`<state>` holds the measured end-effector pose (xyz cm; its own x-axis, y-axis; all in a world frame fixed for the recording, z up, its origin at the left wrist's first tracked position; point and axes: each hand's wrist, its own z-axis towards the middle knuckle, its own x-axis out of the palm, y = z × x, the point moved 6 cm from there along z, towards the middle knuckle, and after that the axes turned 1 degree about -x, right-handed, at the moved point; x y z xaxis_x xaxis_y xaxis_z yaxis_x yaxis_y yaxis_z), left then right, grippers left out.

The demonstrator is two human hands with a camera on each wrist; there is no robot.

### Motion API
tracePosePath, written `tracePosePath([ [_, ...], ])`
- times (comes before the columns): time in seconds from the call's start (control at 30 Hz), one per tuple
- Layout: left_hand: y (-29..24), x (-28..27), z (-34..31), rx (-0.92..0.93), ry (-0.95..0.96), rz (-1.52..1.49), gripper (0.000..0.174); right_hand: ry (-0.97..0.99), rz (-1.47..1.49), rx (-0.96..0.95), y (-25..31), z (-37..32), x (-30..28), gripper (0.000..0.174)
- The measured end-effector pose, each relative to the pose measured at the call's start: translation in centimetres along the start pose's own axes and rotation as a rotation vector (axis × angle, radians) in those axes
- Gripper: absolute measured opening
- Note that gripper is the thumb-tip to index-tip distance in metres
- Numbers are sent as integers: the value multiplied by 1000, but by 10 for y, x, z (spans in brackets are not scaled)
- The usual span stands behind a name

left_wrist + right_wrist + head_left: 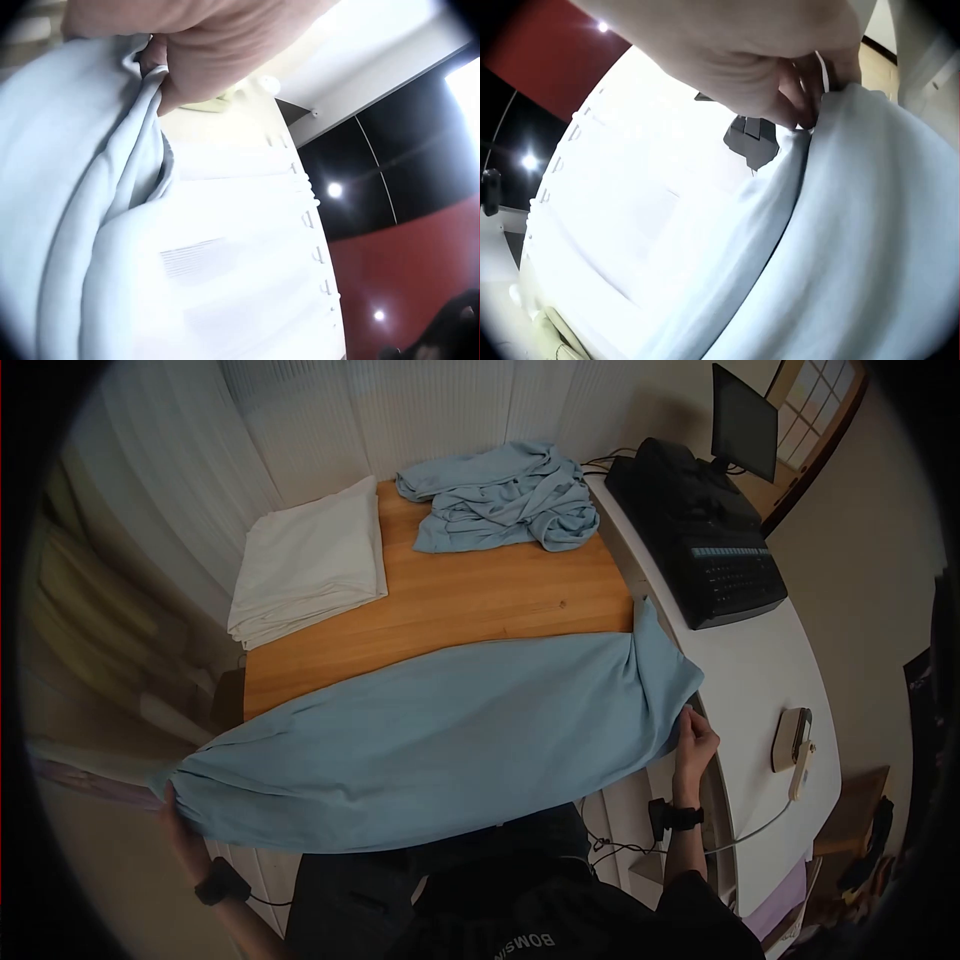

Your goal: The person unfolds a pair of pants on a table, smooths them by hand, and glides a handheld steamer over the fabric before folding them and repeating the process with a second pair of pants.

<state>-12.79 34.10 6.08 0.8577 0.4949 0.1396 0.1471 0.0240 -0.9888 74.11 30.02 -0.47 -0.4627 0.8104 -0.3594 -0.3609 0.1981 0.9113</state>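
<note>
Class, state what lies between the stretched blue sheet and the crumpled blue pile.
Only bare wooden tabletop separates the stretched blue sheet and the crumpled blue pile, as the head view shows.

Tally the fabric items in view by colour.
Blue: 2, the stretched cloth gripped by the left hand and right hand, plus the crumpled pile.
White: 1, the folded stack.
Total: 3.

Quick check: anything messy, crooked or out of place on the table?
Only the crumpled blue cloth at the far edge of the table, an untidy heap beside the neatly folded white sheets. The blue sheet gripped between the left hand and right hand is bunched at both ends, not damaged.
</note>
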Motion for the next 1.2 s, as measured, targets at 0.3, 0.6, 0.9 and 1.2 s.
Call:
tracePosePath([
  [0.3, -43, -8, 66, -11, 26, -68, 46, 135, -415, -192, 3, 34, 34, 23],
  [0.6, -106, 8, 66, 39, 70, -107, 46, 60, -157, -266, 71, 39, 10, 17],
  [0.9, -164, -42, 153, 605, 290, 604, 48, 129, 338, -194, 180, 167, 66, 24],
  [1.2, -23, -37, 104, -268, 161, -296, 36, 208, -25, -356, 176, 186, 104, 28],
])
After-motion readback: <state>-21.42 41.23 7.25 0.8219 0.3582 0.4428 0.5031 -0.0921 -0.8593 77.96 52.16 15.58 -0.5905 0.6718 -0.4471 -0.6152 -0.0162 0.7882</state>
